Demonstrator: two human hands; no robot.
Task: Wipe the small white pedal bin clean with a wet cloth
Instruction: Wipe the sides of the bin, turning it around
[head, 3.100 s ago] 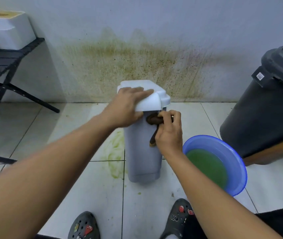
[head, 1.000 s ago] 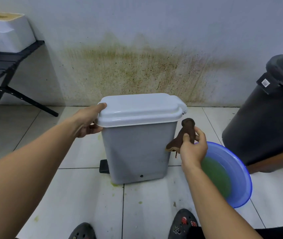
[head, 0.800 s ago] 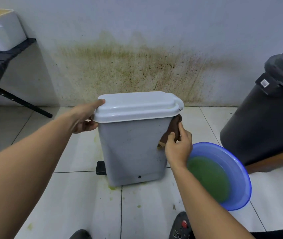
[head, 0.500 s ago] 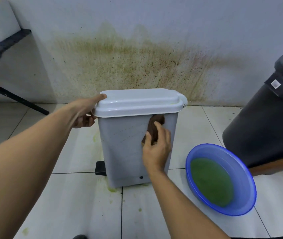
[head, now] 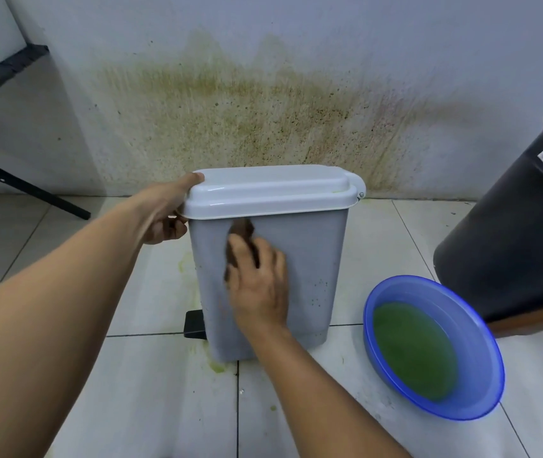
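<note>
Right hand point(head: 258, 285) flat, fingers spread, pressing a dark brown wet cloth point(head: 242, 231) against the near face of the small white plastic pedal bin point(head: 309, 266), just under the lid rim. Left hand point(head: 167, 209) clamped on the left end of the white lid point(head: 273, 190), thumb on top, fingers curled under the edge, bracing it. Bin stands upright on the pale tiled floor point(head: 151, 391) in front of the stained wall point(head: 247, 110), black pedal point(head: 195, 324) poking out at its lower left. Dark specks show on the right part of the face, so this side looks unfinished. Risks, my read: a hard sideways push could skid or tip the light bin on wet tile if the left grip slackens; the lid could lift under that grip. Blue plastic basin point(head: 435, 348) of green water sits near on the right, easy to knock with an elbow. Large black bin point(head: 511, 233) beyond it crowds that side. Green residue point(head: 218, 367) at the bin's base could re-soil the cloth.
</note>
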